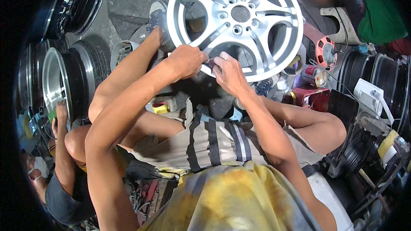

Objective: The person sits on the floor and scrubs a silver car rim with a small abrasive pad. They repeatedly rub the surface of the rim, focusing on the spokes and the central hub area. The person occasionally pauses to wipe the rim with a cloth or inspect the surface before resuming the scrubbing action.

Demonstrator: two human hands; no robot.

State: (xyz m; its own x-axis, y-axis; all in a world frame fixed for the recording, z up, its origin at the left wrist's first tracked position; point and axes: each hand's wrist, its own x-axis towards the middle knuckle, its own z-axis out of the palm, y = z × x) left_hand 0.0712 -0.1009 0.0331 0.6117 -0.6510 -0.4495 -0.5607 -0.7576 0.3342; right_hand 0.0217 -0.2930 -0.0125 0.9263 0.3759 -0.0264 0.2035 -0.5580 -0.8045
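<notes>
Together, both hands [207, 66] press the silver alloy wheel's [235, 21] near rim.

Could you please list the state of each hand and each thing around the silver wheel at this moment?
silver alloy wheel: propped up, face toward the camera, no tyre on it.
left hand: closed in a fist at the wheel's lower rim.
right hand: fingers pressed on the lower rim.
small tool: between the two hands, mostly hidden.
second rim: standing on edge at the left.
</notes>
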